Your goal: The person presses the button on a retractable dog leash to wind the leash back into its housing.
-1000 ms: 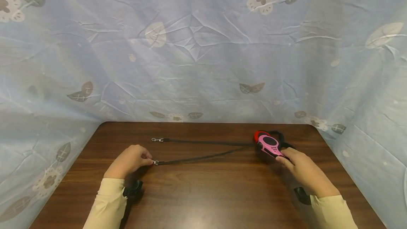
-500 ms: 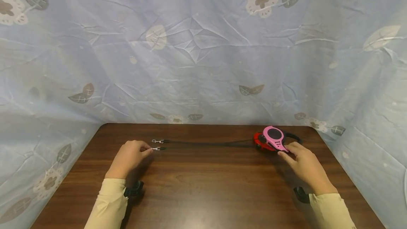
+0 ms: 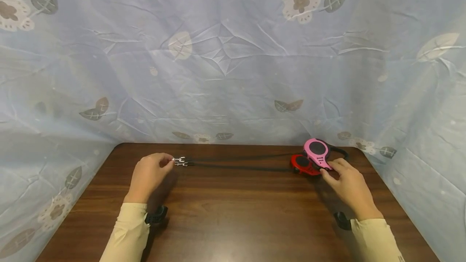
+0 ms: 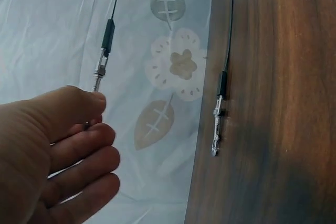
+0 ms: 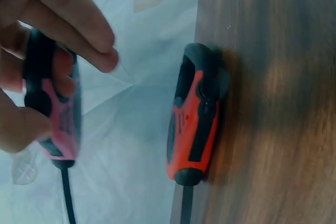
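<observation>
My right hand (image 3: 347, 185) grips the pink retractable dog leash (image 3: 316, 148) by its dark handle, raised above the table. In the head view its casing partly overlaps the red retractable leash (image 3: 301, 165), which lies on the wood; the right wrist view shows a gap between the two. At the left, the thumb and fingertips of my left hand (image 3: 149, 175) pinch the pink leash's silver snap hook (image 4: 101, 66), also off the table. The red leash's snap hook (image 4: 217, 129) lies on the wood nearby. Both dark cords stretch sideways between the hooks and casings, roughly parallel.
The brown wooden table (image 3: 233, 213) has rounded far corners. A pale blue curtain (image 3: 225, 100) with leaves and flowers hangs behind its far edge and along both sides. Dark wrist cameras (image 3: 156, 215) are worn at both wrists.
Both hands have carried the pink leash away from me, across the red one. Its cord and hook have passed from the near side of the red leash to its far side.
</observation>
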A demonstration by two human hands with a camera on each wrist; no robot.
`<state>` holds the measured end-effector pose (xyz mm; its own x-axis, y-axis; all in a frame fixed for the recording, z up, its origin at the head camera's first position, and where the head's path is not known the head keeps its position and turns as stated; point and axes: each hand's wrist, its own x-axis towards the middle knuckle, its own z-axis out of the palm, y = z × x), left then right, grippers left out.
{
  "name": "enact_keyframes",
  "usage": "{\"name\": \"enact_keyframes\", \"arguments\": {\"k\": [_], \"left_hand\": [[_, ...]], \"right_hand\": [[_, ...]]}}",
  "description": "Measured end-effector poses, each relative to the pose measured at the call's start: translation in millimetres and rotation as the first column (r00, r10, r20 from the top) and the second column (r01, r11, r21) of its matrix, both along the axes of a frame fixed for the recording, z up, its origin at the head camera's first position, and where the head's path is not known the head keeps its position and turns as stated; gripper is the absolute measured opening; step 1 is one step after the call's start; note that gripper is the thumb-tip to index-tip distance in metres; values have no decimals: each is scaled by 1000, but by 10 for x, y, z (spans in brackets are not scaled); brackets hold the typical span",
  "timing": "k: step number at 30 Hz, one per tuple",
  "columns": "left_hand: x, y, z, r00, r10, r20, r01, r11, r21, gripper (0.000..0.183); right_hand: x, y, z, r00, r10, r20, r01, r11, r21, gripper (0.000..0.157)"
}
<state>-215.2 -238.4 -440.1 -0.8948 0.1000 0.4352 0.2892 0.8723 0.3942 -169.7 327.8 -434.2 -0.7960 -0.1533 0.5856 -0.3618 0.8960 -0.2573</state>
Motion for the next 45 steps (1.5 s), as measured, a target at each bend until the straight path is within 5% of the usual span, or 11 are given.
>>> {"name": "enact_keyframes", "arguments": {"k": [6,14,27,39,45], "left_hand": [[-7,32,-21,985,27,-171,-25,1000,17,14],[-18,47,-18,924,67,-377,-48,997,61,11],[-6,86,75,849,125,-513,-70,990,126,11],[-9,90,90,827,133,-546,-54,986,159,13],[1,84,93,815,144,-561,-60,984,166,13]], "right_hand": [[-1,-28,-57,991,-29,-132,23,999,-44,23],[-19,-73,-130,971,-44,-236,33,998,-51,29],[-27,-128,-168,949,-47,-311,14,994,-109,32],[-4,-147,-161,952,-83,-294,50,992,-117,27],[-38,-158,-170,926,-63,-373,9,989,-145,28]]}}
